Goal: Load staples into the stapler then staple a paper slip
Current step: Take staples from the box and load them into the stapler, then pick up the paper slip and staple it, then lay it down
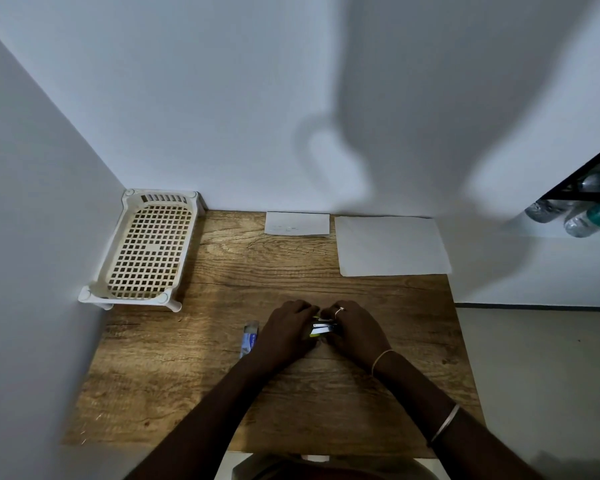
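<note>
**Still at the loading step, both hands on the stapler**

Plainly the work sits at the first half of the task: staples going into the stapler, with no paper touched yet. The counter point(222, 393) is wood-grained and set into a white corner. On it, far left, stands a cream basket point(146, 251) with a grid floor. Far right lies a large sheet point(392, 245), flat, and just left of it, against the wall, a smaller slip point(297, 223).

Near centre, the left hand point(286, 332) and right hand point(354, 332) meet, fingers curled round the stapler point(321, 329). Both are closed on it, the left from the left side and the right from the right. Only a sliver shows between them: a yellow-green body with white and dark strips. Whether its top is swung open, or whether staples are already seated, I cannot tell; the fingers hide it.

Just left of the left hand lies a small blue-and-white box point(249, 339), probably the staple box, its end seeming open.

My reading is that the next move calls for seating the strip squarely and closing the stapler, then reaching far for the slip.
</note>
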